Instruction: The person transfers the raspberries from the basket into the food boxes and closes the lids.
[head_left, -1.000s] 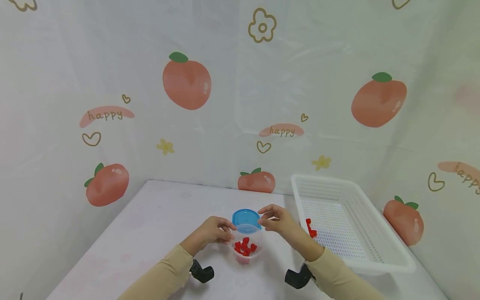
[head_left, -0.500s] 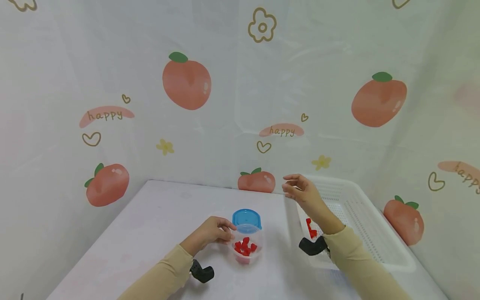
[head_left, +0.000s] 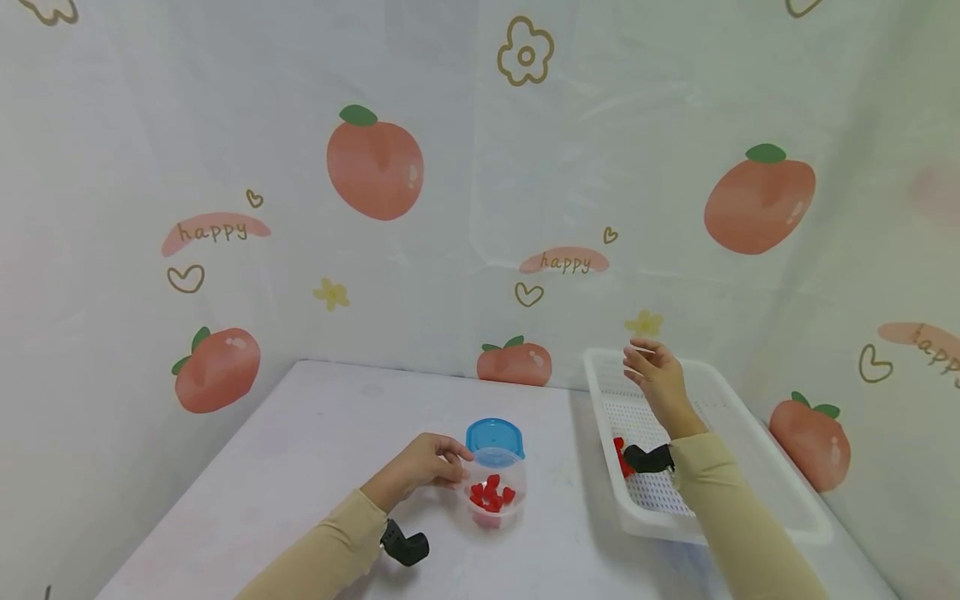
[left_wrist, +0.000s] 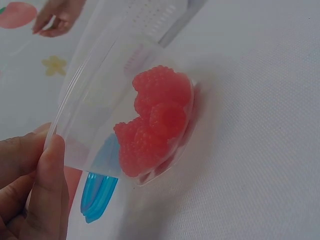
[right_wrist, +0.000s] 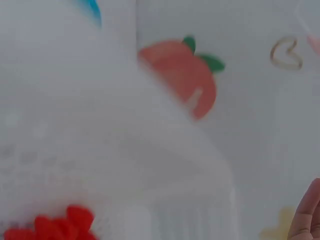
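The left hand (head_left: 423,460) pinches a clear tub (left_wrist: 97,120) by its rim — red berries (left_wrist: 155,120) inside, blue lid (head_left: 495,433) just beyond. The right hand (head_left: 660,377) — grip loosely parted — hangs over a white basket (head_left: 652,523).

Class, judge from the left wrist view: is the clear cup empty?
No, red berry-like pieces lie inside the clear cup.

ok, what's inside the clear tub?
In the clear tub: bumpy red pieces, heaped at the bottom. The left hand pinches its rim. Anything beneath the top pieces is covered, so no full count.
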